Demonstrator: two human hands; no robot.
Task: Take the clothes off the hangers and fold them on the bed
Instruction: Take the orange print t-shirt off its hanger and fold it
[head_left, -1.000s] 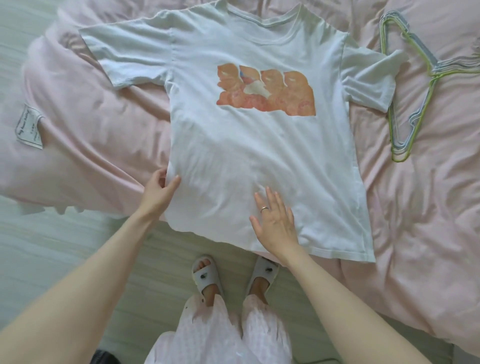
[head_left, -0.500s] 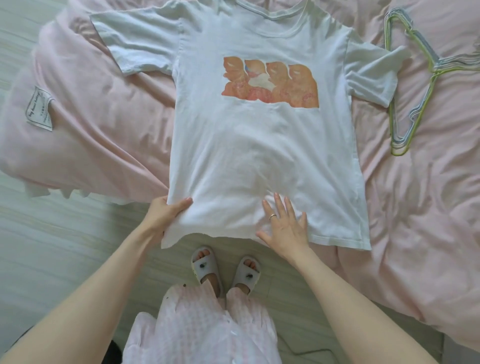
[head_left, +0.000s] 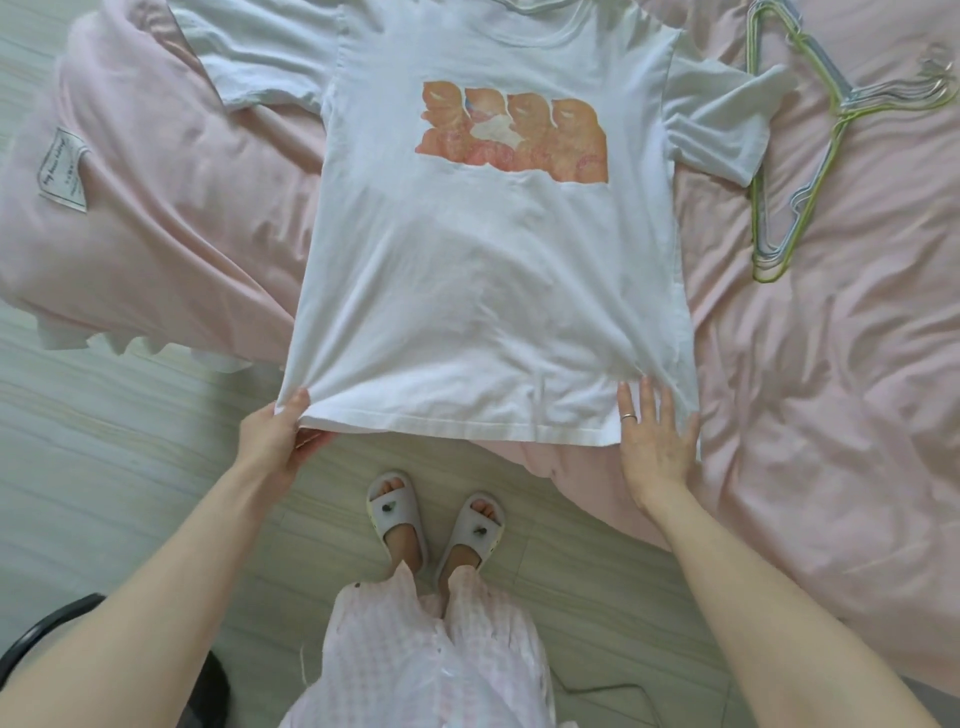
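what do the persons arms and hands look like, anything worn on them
Both forearms are bare, with no sleeves, watch or bracelet in view. The right hand wears a thin silver-coloured ring on one finger. The left hand shows no ring or other jewellery. Nails on both hands look short and unpainted.

A white cotton T-shirt (head_left: 483, 270) with an orange print lies face up on a bed covered by a rumpled pink duvet (head_left: 831, 364), its hem hanging over the edge. The left hand (head_left: 278, 441) pinches the hem's left corner; the right hand (head_left: 655, 441) rests flat on the right corner. A stack of thin green and blue wire hangers (head_left: 810, 156) lies beside the right sleeve.
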